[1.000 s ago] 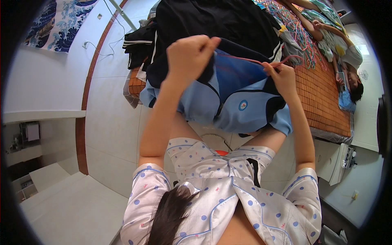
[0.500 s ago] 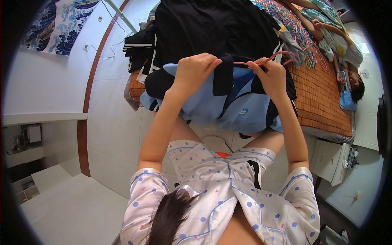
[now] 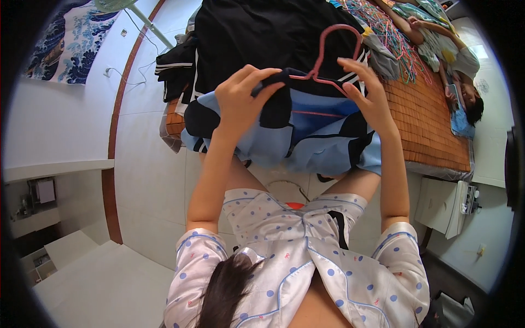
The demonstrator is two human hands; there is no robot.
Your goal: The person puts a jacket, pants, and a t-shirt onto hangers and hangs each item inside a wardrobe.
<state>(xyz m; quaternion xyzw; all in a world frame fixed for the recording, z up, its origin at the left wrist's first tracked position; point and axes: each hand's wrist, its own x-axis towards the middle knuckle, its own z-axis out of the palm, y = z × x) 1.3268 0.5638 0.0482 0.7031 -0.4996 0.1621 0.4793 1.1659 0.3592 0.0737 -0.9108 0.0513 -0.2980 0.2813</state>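
brown mat [image 3: 429, 128] at right; left hand [image 3: 241, 97] pinches jacket [image 3: 272, 138], right hand [image 3: 374, 104] spread apart beside pink hanger [image 3: 315, 73].

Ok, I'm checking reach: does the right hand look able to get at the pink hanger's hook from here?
Probably yes: the right hand is spread open beside the pink hanger, close to its hook, and nothing visible seems to block the way.

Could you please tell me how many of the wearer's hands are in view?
2: the left hand pinches the dark fabric of the blue jacket; the right hand is open beside the pink hanger.
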